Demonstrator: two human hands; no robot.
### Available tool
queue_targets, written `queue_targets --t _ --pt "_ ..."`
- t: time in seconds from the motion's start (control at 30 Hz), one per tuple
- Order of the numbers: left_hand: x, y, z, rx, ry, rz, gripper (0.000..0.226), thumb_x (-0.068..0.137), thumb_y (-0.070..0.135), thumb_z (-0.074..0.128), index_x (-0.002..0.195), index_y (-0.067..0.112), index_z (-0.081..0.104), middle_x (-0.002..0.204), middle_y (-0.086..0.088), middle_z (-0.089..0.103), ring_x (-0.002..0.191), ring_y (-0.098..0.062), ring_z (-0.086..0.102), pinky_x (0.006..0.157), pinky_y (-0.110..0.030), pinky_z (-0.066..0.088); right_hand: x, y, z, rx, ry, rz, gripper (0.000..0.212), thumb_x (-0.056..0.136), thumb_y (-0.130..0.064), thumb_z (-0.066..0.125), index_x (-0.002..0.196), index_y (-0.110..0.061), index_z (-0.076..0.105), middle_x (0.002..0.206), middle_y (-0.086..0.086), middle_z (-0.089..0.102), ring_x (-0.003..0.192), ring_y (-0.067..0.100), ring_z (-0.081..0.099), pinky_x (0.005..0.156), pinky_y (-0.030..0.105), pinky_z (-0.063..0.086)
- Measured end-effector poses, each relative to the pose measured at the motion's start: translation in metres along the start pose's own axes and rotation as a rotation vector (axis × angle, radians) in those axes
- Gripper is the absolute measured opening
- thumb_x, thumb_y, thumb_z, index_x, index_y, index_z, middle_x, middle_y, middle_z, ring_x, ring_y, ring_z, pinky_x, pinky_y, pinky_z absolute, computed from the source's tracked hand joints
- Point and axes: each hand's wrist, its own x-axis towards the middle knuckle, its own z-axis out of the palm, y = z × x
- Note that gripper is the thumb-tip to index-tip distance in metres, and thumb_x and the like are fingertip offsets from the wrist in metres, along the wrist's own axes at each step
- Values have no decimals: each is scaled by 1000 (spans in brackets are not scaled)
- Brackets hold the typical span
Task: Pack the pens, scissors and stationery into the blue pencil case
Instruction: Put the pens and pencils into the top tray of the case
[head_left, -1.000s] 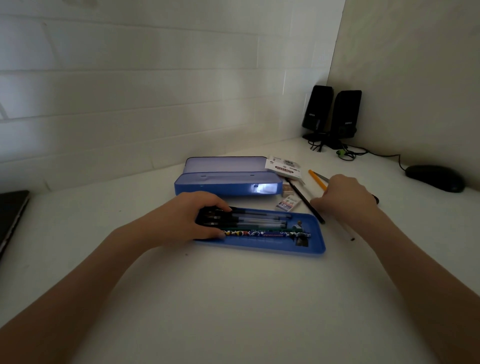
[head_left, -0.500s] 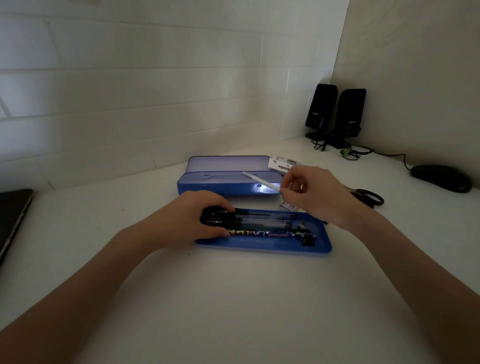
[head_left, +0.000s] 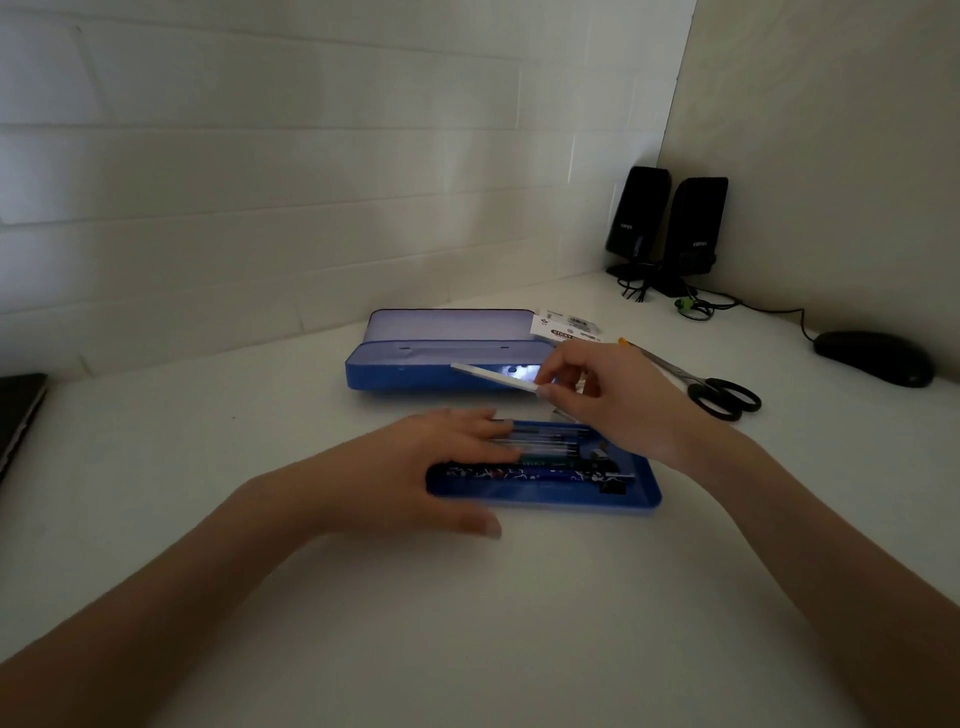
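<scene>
White pen (head_left: 496, 377) pinched in R hand (head_left: 618, 400) fingertips, sticking out left; L hand (head_left: 415, 467) flat on pens (head_left: 545, 441).

Two bare forearms, no sleeves; left hand (head_left: 415, 467), right hand (head_left: 618, 400) ungloved, short nails.

The left forearm is extended from the near left corner of the tabletop toward its middle. The left hand (head_left: 415, 467) is laid palm down, fingers straight and together, thumb spread toward the near edge. The right forearm is brought in from the near right corner. The right hand (head_left: 608, 400) is raised above the tabletop, its thumb and fingertips pinched together, the remaining fingers curled.
</scene>
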Motion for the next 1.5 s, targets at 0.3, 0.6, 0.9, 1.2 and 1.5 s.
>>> queue_targets --t 0.3,0.6,0.9,1.2,1.5 --pt "16 9 30 369 -41 98 55 95 50 14 144 34 -6 154 19 -7 139 6 -14 110 -17 -17 0 0 -1 -3 2 -26 3 88 -30 59 88 -31 61 74 -14 57 59 -7 49 56 13 34" --pt "26 20 38 309 51 24 50 99 36 18 147 29 5 157 13 4 142 1 -6 114 -23 -6 2 5 -15 24 87 -41 6 87 -26 62 89 -30 65 79 -13 62 65 -2 53 60 7 40" --pt "27 18 33 304 112 59 51 98 41 27 146 29 16 156 12 15 143 -2 8 115 -22 4 4 8 -17 -8 84 -32 5 87 -26 60 89 -28 65 84 -6 66 74 8 59 63 8 41" --pt "12 -12 7 91 176 10 49 86 53 50 133 37 45 147 21 31 134 12 16 109 -10 11 -1 -2 -20 -7 23 -47 8 87 -28 60 91 -30 66 82 -10 63 70 11 55 62 18 40" --pt "10 -27 2 -147 249 -115 54 75 32 72 126 38 53 142 21 41 128 12 34 108 -10 25 -3 -7 -20 49 5 -72 7 85 -30 62 87 -30 68 83 -6 67 74 17 60 66 23 46"
